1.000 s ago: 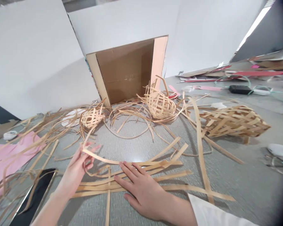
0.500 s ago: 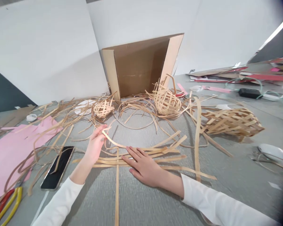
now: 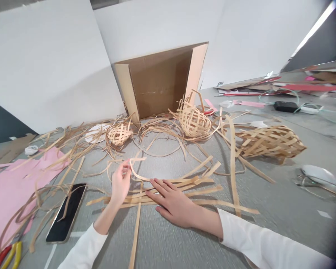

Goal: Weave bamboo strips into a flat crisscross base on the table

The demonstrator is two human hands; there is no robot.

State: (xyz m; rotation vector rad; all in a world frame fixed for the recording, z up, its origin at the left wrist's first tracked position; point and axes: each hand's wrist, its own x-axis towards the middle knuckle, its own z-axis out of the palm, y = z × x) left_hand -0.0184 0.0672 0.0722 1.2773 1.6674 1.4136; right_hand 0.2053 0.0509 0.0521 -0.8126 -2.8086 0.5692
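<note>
My left hand (image 3: 121, 182) pinches one end of a thin bamboo strip (image 3: 138, 176), lifting it so that it curves up from the table. Flat across several other strips (image 3: 204, 190) lies my right hand (image 3: 173, 203), its fingers spread and pressing them down. These strips run sideways, roughly parallel. One upright strip (image 3: 136, 235) crosses them and reaches toward the front edge. The crossing point is partly covered by the strips and my hands.
Behind stand a small woven piece (image 3: 120, 134), a larger woven basket (image 3: 194, 121) and a long woven piece (image 3: 271, 142). A phone (image 3: 65, 215), pink paper (image 3: 11, 190) and red-yellow pliers (image 3: 11, 256) lie left. Glasses (image 3: 319, 186) and a mouse (image 3: 319, 173) sit right; a cardboard box (image 3: 162, 86) stands behind.
My left hand has moved slightly right with the strip end, which now bends over more sharply to the right. My right hand stays flat on the strips. The view has shifted a little.
</note>
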